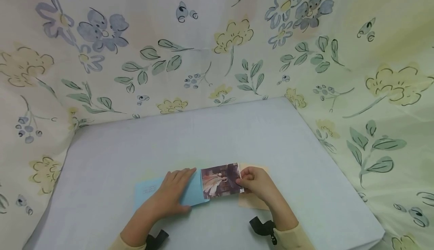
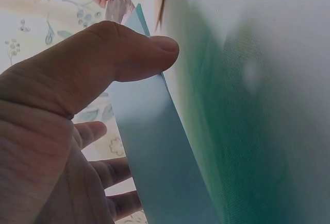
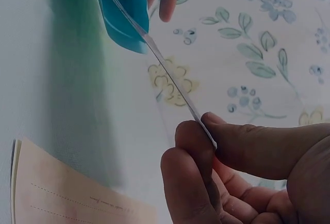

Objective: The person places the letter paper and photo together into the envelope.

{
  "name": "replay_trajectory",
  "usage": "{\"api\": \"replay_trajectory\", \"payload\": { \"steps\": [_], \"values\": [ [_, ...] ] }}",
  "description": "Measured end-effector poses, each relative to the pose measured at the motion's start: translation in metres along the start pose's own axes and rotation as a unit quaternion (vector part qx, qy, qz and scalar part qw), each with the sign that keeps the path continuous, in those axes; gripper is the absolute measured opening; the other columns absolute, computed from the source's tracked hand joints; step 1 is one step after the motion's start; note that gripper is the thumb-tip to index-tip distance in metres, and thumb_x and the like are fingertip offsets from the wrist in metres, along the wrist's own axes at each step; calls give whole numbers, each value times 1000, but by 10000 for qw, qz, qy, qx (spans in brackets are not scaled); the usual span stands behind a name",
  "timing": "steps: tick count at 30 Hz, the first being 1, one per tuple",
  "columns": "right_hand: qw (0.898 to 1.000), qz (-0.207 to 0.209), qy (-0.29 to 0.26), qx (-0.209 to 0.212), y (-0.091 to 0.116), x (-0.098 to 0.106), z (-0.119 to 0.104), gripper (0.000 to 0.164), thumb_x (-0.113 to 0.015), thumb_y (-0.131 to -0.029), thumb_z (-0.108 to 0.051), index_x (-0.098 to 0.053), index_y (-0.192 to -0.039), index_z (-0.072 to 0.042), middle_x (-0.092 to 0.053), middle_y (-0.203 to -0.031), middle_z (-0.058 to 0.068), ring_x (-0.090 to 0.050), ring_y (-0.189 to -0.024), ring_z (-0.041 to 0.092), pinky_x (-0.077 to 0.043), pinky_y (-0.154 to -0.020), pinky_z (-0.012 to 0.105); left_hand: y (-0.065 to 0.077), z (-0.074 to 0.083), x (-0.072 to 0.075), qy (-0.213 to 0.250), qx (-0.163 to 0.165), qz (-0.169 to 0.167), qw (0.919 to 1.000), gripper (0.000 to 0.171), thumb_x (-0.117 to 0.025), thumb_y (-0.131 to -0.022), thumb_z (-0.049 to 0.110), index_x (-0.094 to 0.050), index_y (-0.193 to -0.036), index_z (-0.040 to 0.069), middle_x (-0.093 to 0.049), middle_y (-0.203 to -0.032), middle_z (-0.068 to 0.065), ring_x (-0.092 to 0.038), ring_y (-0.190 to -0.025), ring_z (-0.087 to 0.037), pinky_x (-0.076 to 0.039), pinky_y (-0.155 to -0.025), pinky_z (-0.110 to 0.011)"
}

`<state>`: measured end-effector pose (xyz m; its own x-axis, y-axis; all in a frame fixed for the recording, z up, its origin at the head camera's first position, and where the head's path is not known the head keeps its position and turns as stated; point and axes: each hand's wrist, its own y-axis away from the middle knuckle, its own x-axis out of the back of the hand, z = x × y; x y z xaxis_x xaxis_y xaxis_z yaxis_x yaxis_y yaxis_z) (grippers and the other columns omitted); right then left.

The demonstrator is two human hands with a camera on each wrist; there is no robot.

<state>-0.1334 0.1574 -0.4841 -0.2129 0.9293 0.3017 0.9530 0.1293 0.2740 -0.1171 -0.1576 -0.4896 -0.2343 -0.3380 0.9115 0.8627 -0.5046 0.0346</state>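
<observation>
My left hand (image 1: 172, 193) holds a light-blue paper envelope (image 1: 194, 192) across its right part. The thumb (image 2: 139, 54) is at the near edge and the fingers reach over to the far side. Out of the envelope's right-hand opening sticks a dark postcard-like picture card (image 1: 220, 182) showing figures in pale pink dress. My right hand (image 1: 255, 180) pinches the card's right end between thumb and curled fingers. In the right wrist view the card (image 3: 178, 87) is edge-on, its far end inside the bulging blue envelope mouth (image 3: 126, 15).
Peach-coloured cards (image 1: 252, 201) with dotted lines lie on the white table (image 1: 190, 141), partly below my right hand. A floral cloth (image 1: 217, 54) rises behind and at both sides of the table. Black wrist mounts (image 1: 262, 227) sit at both wrists.
</observation>
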Motion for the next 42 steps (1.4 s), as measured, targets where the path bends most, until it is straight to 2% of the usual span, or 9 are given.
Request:
{"api": "replay_trajectory", "payload": {
  "steps": [17, 29, 42],
  "values": [
    [9998, -139, -80, 100, 0, -1, -1, 17, -77, -89, -4, -64, -98, 4, -68, -72, 4, -64, -64, 16, -60, -63, 35, -4, 2, 3, 4, 34, 118, 9999, 114, -92, -70, 34, -28, -162, 9, -38, -158, -17, -34, -143, -39, -17, -117, -69],
    [9993, -287, -164, 148, 2, -5, 1, 21, -78, -89, -6, -64, -100, 5, -69, -74, 5, -66, -64, 19, -61, -66, 42, -4, 6, 0, -47, 14, 68, 10000, 113, -93, -70, 35, -30, -161, 11, -40, -157, -15, -36, -142, -38, -18, -116, -69],
    [9987, -361, -173, 299, 3, -9, -1, 28, -78, -90, -9, -65, -108, 8, -72, -78, 6, -68, -67, 18, -61, -66, 41, -5, 8, 0, -87, -205, 199, 9996, 114, -94, -69, 35, -31, -160, 7, -41, -155, -18, -39, -140, -40, -23, -113, -72]
  ]
}}
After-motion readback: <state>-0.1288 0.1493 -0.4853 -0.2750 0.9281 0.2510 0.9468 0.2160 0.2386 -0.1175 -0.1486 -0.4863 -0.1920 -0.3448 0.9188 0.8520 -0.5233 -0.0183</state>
